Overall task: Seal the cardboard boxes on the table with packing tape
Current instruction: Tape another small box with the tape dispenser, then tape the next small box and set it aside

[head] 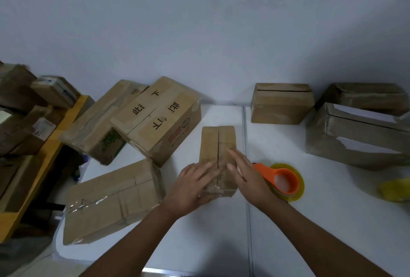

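A small, narrow cardboard box (pixel 218 143) stands in the middle of the white table (pixel 310 199), its two top flaps closed along a centre seam. My left hand (pixel 195 184) lies flat on the near left part of its top, fingers straight. My right hand (pixel 246 172) presses flat on the near right flap. Just right of that hand, an orange tape dispenser with a yellowish roll of packing tape (pixel 286 181) lies on the table, touched by neither hand.
Three larger boxes (pixel 155 119) crowd the left side, one (pixel 111 201) taped along its seam. More boxes (pixel 281 103) stand at the back right by the wall. A second yellow tape roll (pixel 395 190) is at the right edge. A yellow shelf of parcels (pixel 33 108) is far left.
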`<state>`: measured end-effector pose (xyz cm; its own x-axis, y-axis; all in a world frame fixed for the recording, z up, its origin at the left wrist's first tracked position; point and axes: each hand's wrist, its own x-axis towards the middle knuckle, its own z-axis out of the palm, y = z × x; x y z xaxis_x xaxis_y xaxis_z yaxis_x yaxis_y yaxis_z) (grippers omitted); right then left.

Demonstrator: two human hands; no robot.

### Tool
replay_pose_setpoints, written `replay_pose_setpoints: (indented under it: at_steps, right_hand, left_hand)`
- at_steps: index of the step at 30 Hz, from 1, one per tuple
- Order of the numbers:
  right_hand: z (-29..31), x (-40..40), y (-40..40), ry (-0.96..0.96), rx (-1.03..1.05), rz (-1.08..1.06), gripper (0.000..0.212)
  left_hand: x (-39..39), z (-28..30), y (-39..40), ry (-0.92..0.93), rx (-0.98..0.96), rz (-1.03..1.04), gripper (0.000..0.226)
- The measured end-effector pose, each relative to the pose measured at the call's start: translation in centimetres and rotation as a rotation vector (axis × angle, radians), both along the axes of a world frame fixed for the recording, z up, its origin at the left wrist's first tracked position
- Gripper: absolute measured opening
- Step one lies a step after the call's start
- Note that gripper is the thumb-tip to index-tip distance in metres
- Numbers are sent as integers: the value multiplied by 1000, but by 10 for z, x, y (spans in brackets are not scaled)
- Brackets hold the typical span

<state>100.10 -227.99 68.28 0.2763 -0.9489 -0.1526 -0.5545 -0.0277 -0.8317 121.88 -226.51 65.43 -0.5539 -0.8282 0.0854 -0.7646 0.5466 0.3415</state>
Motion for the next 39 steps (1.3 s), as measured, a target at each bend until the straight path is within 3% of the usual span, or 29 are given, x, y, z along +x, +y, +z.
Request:
replay_pose_setpoints:
  at_steps: [1,3,9,12,15,19,24,28,32,36,39]
  right_hand:
    - [1,-6,-4,-9,0,-38,48]
    - [2,-20,-14,0,0,-116,47]
    - [-11,-80,-54,146,-44,-261,41]
    - [-17,-112,-99,257,-73,-309,45]
    - [-21,-137,-147,343,-60,-392,58]
    - [-21,-164,-197,188,57,-641,77]
    - [-30,-174,-207,46,170,-853,67]
    - [-42,-164,-197,-23,272,-827,76]
    - [-37,-157,-199,-366,588,-803,91]
    - [-32,-148,-194,-503,753,-759,81]
    - [-26,-148,-184,-603,726,-773,51]
  left_hand:
    - [-4,-3,-7,-38,-42,-95,61]
    - [-16,-5,-26,-80,-20,-88,53]
    - [-66,22,-105,-339,-28,350,68]
    - [-89,22,-133,-276,109,463,74]
    - [-93,18,-136,-139,112,431,70]
    - [-102,16,-120,-71,55,379,54]
    - [-121,22,-120,-25,47,377,41]
    - [-137,25,-125,26,63,350,37]
    - [-147,30,-125,38,53,337,33]
    - [-145,37,-123,71,93,334,38]
    - [-146,39,-121,104,107,313,37]
